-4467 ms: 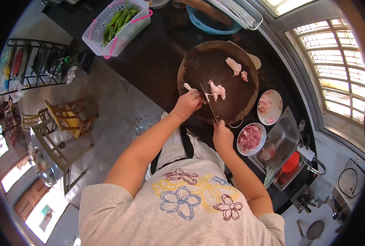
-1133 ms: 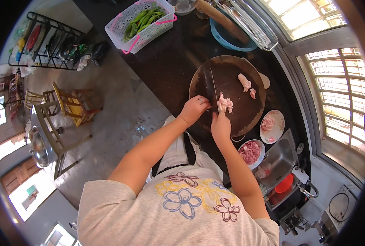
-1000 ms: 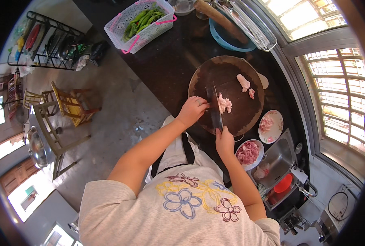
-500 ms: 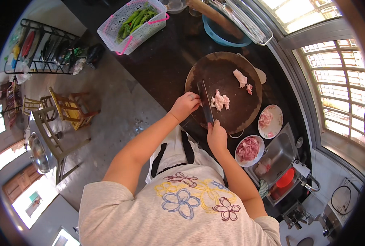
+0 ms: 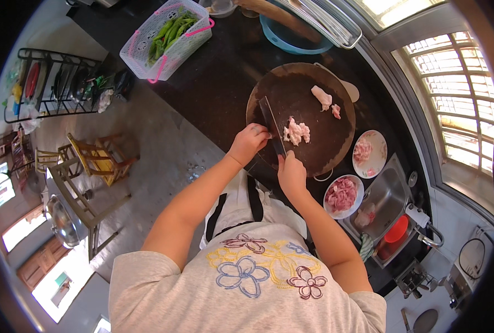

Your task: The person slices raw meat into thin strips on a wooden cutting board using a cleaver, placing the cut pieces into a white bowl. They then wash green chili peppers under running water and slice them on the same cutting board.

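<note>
My right hand [image 5: 292, 173] is wrapped round the handle of a cleaver [image 5: 271, 123], whose dark blade stands on edge over the round wooden chopping board [image 5: 324, 150]. My left hand [image 5: 249, 143] is bunched at the blade's left side, fingertips against or very near it; what they pinch is too hidden to name. Just right of the blade lies a small heap of cut pale pink meat [image 5: 297, 132]. A longer pale piece of meat [image 5: 322, 97] and a small pinkish scrap [image 5: 335, 111] rest farther right on the board.
A bowl of red meat [image 5: 342, 195] and a flowered bowl [image 5: 377, 145] with paler meat stand right of the board, by the sink [image 5: 384, 191]. A white basket of green peppers [image 5: 172, 41] is at the far left, a blue basin [image 5: 291, 41] behind the board. Wooden chairs [image 5: 100, 158] stand left.
The whole view has shifted slightly as my head moved. Both hands and the cleaver stay in nearly the same place on the board, the blade tilted a little more to the left.
</note>
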Tool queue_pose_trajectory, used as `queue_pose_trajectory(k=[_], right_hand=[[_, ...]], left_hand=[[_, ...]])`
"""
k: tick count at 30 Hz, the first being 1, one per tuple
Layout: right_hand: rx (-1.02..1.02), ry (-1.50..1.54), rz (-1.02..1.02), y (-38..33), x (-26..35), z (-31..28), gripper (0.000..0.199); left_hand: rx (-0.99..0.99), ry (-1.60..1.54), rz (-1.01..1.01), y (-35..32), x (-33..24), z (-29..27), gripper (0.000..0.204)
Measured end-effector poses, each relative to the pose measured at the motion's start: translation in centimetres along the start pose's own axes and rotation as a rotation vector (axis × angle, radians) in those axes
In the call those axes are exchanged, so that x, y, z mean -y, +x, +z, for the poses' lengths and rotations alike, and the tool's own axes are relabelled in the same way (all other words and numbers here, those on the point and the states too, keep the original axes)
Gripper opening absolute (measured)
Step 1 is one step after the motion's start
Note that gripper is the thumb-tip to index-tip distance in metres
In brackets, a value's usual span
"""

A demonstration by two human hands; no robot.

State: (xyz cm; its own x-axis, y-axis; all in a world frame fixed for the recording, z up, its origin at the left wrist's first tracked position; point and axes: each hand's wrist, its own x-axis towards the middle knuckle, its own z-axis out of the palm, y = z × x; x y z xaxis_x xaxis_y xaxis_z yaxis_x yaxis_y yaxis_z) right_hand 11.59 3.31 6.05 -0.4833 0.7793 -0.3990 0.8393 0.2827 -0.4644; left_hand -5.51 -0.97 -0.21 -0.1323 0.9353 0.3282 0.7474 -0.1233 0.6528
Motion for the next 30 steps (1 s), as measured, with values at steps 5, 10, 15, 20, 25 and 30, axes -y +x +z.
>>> queue_pose_trajectory(k=[5,10,15,20,25,30], right_hand=[[-0.082,0.022,-0.023,2.1,0.9,0.7,0.026],[-0.211,0.286,0.036,0.3,-2.4,-1.6,0.026],[-0.289,0.127,0.16,-3.1,-6.7,-3.3,0.022],[-0.212,0.111,0.209,-4.5,-5.7,-2.7,0.02],[-0.136,0.266,0.189,-5.1,-4.5,-1.0,0.021],[-0.068,0.7,0.227,-5.0,-5.9,1.0,0.026]], left_hand=[[-0.003,-0.006,0.006,0.1,0.0,0.2,0.021],[-0.033,-0.067,-0.089,0.1,-0.5,-0.1,0.015],[-0.121,-0.173,-0.378,2.0,-3.4,1.8,0.013],[0.018,-0.14,-0.454,3.4,-5.3,3.1,0.03],[0.04,-0.189,-0.458,3.4,-6.0,4.5,0.043],[0.06,-0.35,-0.517,3.4,-6.2,4.3,0.039]])
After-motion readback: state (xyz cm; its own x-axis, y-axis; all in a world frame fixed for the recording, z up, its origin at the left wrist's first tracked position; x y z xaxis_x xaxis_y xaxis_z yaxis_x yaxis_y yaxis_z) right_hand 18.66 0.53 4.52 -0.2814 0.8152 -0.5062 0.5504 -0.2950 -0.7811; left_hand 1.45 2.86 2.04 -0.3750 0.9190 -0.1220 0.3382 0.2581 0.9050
